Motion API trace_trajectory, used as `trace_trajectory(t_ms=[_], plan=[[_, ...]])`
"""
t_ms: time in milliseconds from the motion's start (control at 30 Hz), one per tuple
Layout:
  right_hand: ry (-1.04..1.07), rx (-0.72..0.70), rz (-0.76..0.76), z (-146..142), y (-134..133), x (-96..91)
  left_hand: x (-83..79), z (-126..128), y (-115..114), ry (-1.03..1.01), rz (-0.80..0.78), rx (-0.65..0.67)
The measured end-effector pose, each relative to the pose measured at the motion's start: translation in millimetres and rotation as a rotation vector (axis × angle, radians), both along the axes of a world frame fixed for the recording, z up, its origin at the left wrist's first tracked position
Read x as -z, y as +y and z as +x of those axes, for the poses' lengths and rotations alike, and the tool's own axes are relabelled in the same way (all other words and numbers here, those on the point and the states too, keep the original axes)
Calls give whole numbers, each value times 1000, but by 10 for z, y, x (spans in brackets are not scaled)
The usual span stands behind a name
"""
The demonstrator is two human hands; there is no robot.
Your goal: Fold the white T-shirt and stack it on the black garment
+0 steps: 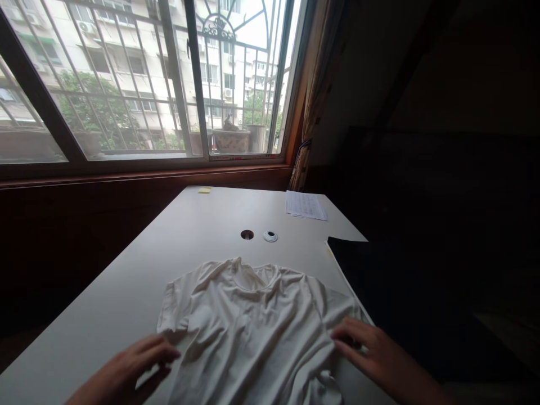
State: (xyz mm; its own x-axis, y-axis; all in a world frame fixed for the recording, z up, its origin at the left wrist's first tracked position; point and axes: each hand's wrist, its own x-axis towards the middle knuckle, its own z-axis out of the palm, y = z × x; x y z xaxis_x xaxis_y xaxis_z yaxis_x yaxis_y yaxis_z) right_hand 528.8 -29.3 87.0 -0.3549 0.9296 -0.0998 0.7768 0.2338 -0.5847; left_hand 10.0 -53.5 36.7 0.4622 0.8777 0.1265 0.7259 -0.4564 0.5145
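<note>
A white short-sleeved T-shirt [248, 326] lies spread and wrinkled on a white table, its round neckline pointing away from me. My left hand [137, 365] is beside the shirt's left edge, just below the sleeve. A gap shows between its thumb and fingers, and nothing is in it. On the other side, my right hand [367, 349] is at the shirt's right edge, below the right sleeve. Its fingers are bent and apart, with the tips at the cloth; whether they touch it I cannot tell. The shirt's lower part runs out of view.
The white table [126, 281] has a round hole [247, 235] with its loose ring-shaped cover [270, 236] alongside. Papers [306, 205] and a yellow sticky note [205, 190] lie toward the far edge. A black flat thing [350, 253] covers the table's right edge. Beyond stands a barred window [236, 84].
</note>
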Motion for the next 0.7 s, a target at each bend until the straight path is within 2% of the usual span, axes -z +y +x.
trace_trajectory(t_ms=[67, 133, 233, 300, 400, 533, 700], plan=[[-60, 55, 115, -60, 362, 63, -109, -5, 437, 46, 78, -43], [-145, 110, 239, -122, 702, 178, -133, -9, 875, 106, 213, -127], [-288, 161, 327, -193, 1082, 377, -34, -18, 1377, 233, 219, -226], [-359, 206, 336, -217, 1231, 482, 61, -35, 1570, 279, 164, -276], [-357, 232, 293, -217, 1335, 572, 161, -83, 1681, 254, 49, -300], [-218, 131, 242, -196, 1372, 577, 167, -190, 1649, 142, -111, -263], [-27, 167, 312, -151, 1438, 464, 2, -506, 1553, -13, -27, -338]])
